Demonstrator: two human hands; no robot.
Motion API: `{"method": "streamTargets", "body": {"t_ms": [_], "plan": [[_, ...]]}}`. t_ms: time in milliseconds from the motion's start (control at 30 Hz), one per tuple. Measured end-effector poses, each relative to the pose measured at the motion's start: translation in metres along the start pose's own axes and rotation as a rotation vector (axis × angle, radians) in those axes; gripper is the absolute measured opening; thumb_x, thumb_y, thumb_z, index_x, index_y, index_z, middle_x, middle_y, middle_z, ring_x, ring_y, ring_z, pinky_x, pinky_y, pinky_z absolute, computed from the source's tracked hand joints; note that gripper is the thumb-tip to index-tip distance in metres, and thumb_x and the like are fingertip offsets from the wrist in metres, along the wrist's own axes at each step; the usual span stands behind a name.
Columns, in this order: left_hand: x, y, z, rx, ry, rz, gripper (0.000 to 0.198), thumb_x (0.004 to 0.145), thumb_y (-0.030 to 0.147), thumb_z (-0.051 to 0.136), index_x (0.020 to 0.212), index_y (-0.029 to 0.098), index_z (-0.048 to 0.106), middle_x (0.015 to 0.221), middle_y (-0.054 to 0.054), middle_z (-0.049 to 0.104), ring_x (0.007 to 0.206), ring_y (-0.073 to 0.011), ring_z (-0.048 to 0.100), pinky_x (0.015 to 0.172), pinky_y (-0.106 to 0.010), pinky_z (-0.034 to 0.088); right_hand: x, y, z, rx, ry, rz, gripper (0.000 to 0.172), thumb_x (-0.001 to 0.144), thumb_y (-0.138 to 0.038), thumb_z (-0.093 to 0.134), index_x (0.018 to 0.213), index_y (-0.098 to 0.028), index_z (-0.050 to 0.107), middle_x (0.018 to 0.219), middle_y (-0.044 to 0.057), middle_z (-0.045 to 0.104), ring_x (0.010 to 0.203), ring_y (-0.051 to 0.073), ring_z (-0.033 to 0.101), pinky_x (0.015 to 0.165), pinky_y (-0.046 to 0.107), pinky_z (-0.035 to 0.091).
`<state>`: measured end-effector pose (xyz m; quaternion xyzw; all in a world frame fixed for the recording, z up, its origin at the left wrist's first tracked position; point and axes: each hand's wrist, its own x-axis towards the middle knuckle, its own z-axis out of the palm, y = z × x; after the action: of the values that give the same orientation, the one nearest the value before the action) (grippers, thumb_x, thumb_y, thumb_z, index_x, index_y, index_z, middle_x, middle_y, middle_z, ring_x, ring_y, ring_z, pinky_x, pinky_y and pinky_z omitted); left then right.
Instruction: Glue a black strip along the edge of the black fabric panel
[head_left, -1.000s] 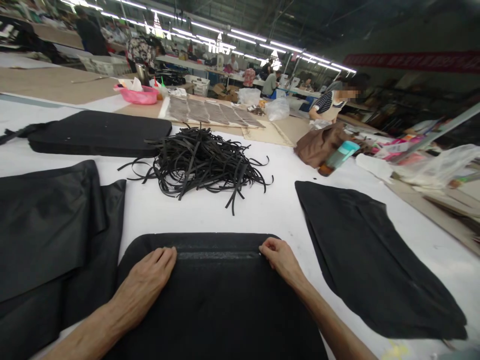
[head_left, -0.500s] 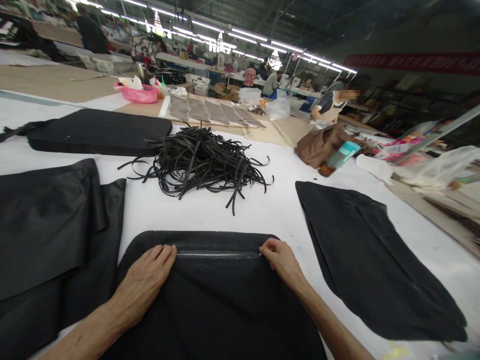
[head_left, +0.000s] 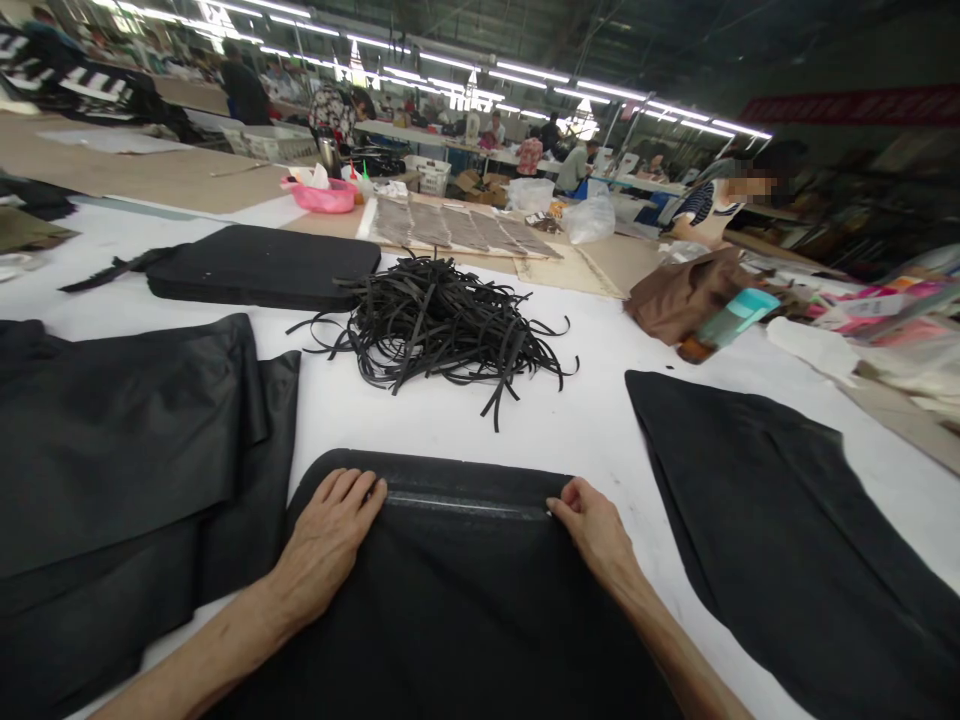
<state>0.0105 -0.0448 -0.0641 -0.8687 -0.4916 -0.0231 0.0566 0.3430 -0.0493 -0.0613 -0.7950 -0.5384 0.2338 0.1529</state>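
A black rounded fabric panel point(head_left: 465, 590) lies on the white table right in front of me. A shiny strip point(head_left: 465, 503) runs along its far edge. My left hand point(head_left: 330, 535) lies flat on the panel at the strip's left end, fingers stretched out. My right hand point(head_left: 596, 530) rests at the strip's right end with its fingers curled in a pinch on the panel's edge. A heap of black straps point(head_left: 442, 325) sits just beyond the panel.
Black fabric sheets point(head_left: 127, 450) lie at the left, another black sheet point(head_left: 787, 510) at the right. A black padded piece point(head_left: 262, 265) lies farther back. A brown bag point(head_left: 679, 295) and a teal bottle point(head_left: 731, 320) sit at the right. A pink basin point(head_left: 319, 195) and people stand beyond.
The view has swung left, so everything sits further right in the picture. Both hands keep their places at the ends of the strip.
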Motion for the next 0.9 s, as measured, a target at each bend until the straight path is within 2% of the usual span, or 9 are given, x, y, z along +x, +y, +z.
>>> {"method": "streamTargets", "body": {"t_ms": [167, 300, 700, 833, 900], "plan": [[-0.005, -0.002, 0.008, -0.050, 0.094, -0.059, 0.056, 0.072, -0.006, 0.034, 0.118, 0.018, 0.056, 0.117, -0.011, 0.054, 0.109, -0.0264, 0.045, 0.094, -0.041, 0.040, 0.005, 0.002, 0.000, 0.011, 0.000, -0.024, 0.017, 0.073, -0.033, 0.052, 0.062, -0.022, 0.047, 0.055, -0.004, 0.050, 0.056, 0.014, 0.048, 0.051, 0.025, 0.030], [-0.006, -0.004, 0.015, -0.057, 0.134, -0.051, 0.056, 0.071, -0.007, 0.035, 0.118, 0.016, 0.056, 0.119, -0.012, 0.052, 0.111, -0.0274, 0.043, 0.096, -0.043, 0.039, 0.007, 0.002, 0.001, -0.005, 0.034, -0.036, 0.016, 0.074, -0.032, 0.051, 0.063, -0.022, 0.047, 0.055, -0.004, 0.050, 0.056, 0.014, 0.049, 0.052, 0.025, 0.030], [-0.015, 0.000, 0.017, -0.038, 0.150, -0.075, 0.051, 0.077, -0.002, 0.034, 0.122, 0.013, 0.051, 0.122, -0.011, 0.052, 0.115, -0.0260, 0.042, 0.100, -0.042, 0.035, -0.008, 0.009, 0.007, -0.062, 0.107, -0.119, 0.015, 0.080, -0.032, 0.043, 0.068, -0.023, 0.045, 0.059, -0.002, 0.050, 0.058, 0.016, 0.047, 0.054, 0.028, 0.030], [-0.018, -0.004, 0.023, -0.041, 0.165, -0.103, 0.048, 0.078, 0.000, 0.033, 0.123, 0.007, 0.049, 0.122, -0.013, 0.052, 0.115, -0.0262, 0.044, 0.099, -0.040, 0.037, -0.012, 0.016, 0.006, 0.111, 0.113, -0.160, 0.015, 0.081, -0.034, 0.042, 0.079, -0.022, 0.050, 0.067, -0.001, 0.057, 0.062, 0.017, 0.053, 0.058, 0.028, 0.038], [-0.018, -0.003, 0.019, -0.053, 0.184, -0.112, 0.046, 0.080, 0.001, 0.032, 0.123, 0.007, 0.048, 0.124, -0.015, 0.051, 0.116, -0.0265, 0.044, 0.100, -0.041, 0.036, -0.012, 0.020, 0.003, 0.225, 0.130, -0.174, 0.020, 0.082, -0.035, 0.040, 0.088, -0.021, 0.053, 0.074, 0.001, 0.061, 0.066, 0.017, 0.057, 0.061, 0.029, 0.042]]}}
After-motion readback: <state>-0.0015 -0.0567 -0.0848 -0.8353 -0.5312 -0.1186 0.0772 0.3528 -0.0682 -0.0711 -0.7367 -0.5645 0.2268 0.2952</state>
